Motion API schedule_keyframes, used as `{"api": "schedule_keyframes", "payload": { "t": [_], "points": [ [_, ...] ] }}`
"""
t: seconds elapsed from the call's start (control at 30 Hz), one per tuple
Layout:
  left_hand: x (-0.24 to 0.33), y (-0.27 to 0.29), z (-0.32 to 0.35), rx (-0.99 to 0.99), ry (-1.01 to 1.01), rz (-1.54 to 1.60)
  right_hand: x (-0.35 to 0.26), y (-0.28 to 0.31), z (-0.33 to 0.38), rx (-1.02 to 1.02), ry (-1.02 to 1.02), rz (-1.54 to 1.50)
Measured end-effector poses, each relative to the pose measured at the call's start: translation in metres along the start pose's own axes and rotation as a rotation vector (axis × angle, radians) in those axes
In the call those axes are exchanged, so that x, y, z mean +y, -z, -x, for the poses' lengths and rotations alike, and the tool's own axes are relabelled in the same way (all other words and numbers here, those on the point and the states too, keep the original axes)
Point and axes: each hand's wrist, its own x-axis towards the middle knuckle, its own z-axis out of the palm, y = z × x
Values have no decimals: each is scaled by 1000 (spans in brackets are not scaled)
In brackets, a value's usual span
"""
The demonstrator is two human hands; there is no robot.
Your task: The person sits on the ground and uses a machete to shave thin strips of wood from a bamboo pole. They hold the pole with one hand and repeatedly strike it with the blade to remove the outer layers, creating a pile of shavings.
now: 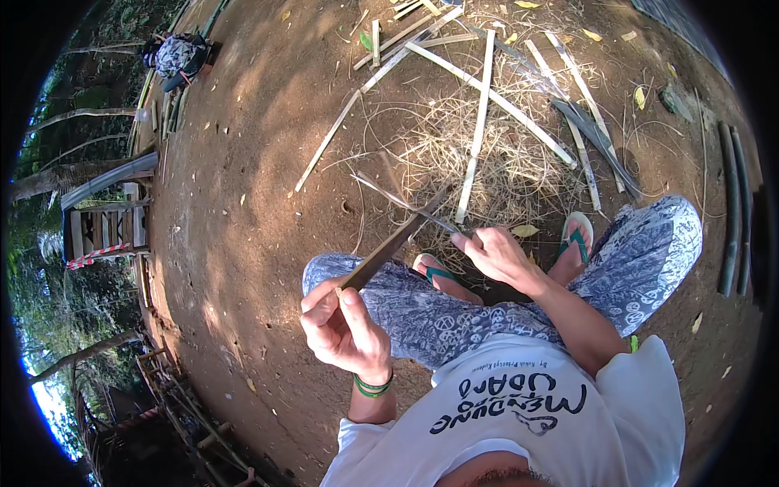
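My left hand [347,331] pinches the near end of a dark, flat bamboo strip [388,250] between thumb and fingers. The strip slants up and away over my knee. My right hand [503,256] is closed round the handle of a knife [436,220], the handle mostly hidden in the fist. Its thin blade meets the strip near the far end. Pale slivers [380,188] stick out by the blade, apparently peeled from the strip. Beyond both hands, a heap of curly bamboo shavings [434,146] lies on the ground.
Pale split bamboo strips [479,126] lie over and around the shavings, beside long dark grey pieces [596,138]. Two dark poles [730,211] lie at the right. My sandalled feet [574,243] are close by. Another person [180,58] crouches far left, beyond a small hut [105,227].
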Motion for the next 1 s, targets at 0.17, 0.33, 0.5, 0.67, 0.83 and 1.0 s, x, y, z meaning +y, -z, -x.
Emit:
{"api": "schedule_keyframes", "payload": {
  "t": [0.17, 0.33, 0.5, 0.67, 0.83, 1.0],
  "points": [
    [-8, 11, -1, -18, -5, -2, -29, 7, 15, -38, 305, -175],
    [-5, 0, 0, -31, -76, 22, 90, -11, -42, 24, -117, 147],
    [-19, 3, -6, 79, -15, 7, 32, -6, -15, -63, -22, -17],
    [-8, -5, -11, -7, 4, 25, 141, -26, -42, -57, -333, 91],
    [-25, -1, -17, 94, 24, -73, 78, -16, -56, -10, -170, 142],
    [-21, -4, -24, 93, 39, -19, 144, -43, -57, -8, -90, 80]
  ]
}}
